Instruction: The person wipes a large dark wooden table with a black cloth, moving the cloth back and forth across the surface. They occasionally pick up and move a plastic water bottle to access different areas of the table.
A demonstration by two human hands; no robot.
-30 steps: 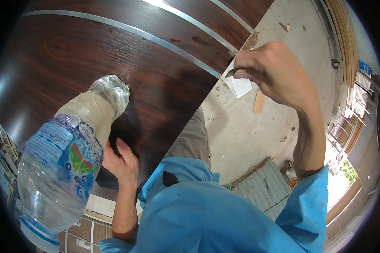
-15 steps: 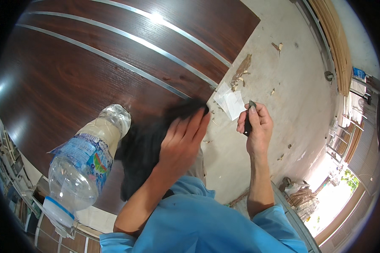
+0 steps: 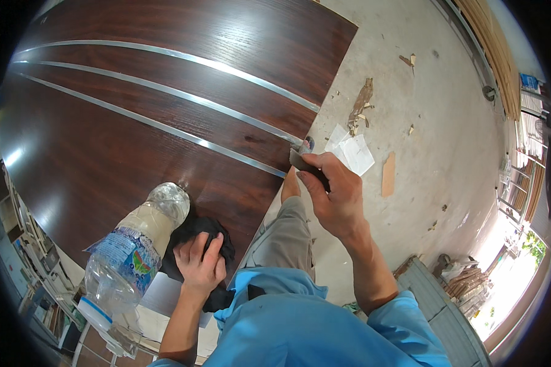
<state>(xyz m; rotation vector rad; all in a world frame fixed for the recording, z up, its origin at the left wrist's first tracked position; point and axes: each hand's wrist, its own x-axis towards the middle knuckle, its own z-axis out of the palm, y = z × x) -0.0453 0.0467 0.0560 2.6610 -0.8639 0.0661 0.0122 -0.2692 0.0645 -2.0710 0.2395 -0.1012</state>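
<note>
A dark brown wood-grain panel point(image 3: 134, 156) with three silvery strips point(image 3: 220, 150) lies before me. My left hand point(image 3: 201, 263) presses on a bunched black cloth point(image 3: 188, 227) near the panel's near edge, fingers curled into it. Beside the cloth, a clear plastic bottle point(image 3: 125, 260) with a blue label, white cap and pale contents stands on the panel. My right hand point(image 3: 340, 196) grips a small dark hand tool point(image 3: 315, 176) with a flat grey blade. That blade is at the panel's right edge, by the ends of the strips; whether it touches is unclear.
White paper pieces point(image 3: 354, 153), a brown flat scrap point(image 3: 388, 174) and torn brown debris point(image 3: 361, 101) lie on the concrete floor to the right. My leg point(image 3: 281, 241) is beside the panel edge. Long boards point(image 3: 487, 58) lean at the far right.
My left hand has drawn the black cloth back toward the bottle. My right hand has brought the bladed tool leftward from over the floor to the panel's edge.
</note>
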